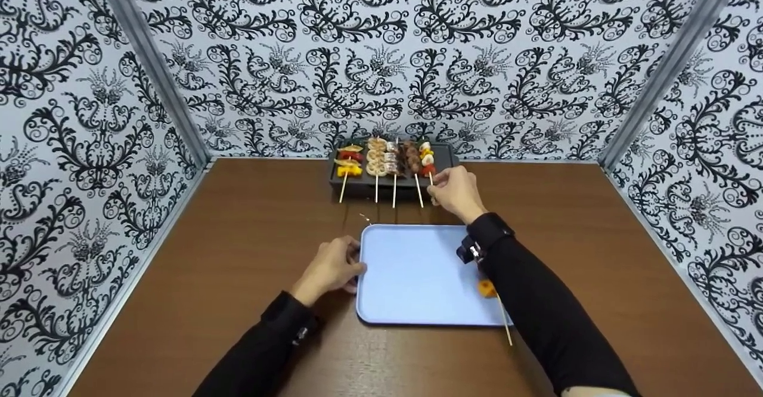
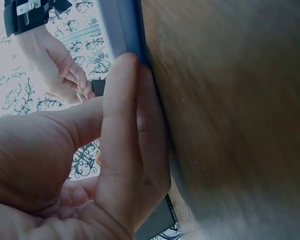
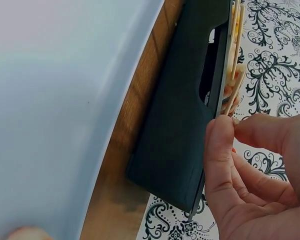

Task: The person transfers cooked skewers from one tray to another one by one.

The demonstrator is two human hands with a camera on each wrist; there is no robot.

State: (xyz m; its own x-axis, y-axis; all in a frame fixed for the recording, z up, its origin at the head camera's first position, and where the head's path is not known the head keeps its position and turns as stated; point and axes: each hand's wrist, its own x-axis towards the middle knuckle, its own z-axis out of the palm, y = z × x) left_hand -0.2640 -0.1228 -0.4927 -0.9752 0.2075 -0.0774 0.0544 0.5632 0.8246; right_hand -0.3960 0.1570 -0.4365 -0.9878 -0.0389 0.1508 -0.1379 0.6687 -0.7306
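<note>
Tabletop, left hand gripping tray, right pinching skewer

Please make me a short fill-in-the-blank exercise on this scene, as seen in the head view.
1. The left hand holds the ____ edge of the blue tray.
2. Of the skewers on the grill, the one whose stick the right hand pinches lies farthest to the ____.
3. On the leftmost skewer, the piece nearest the person is ____.
4. On the lone skewer at the tray, partly hidden by the right sleeve, the piece that shows is ____.

Missing words: left; right; yellow; orange.
</note>
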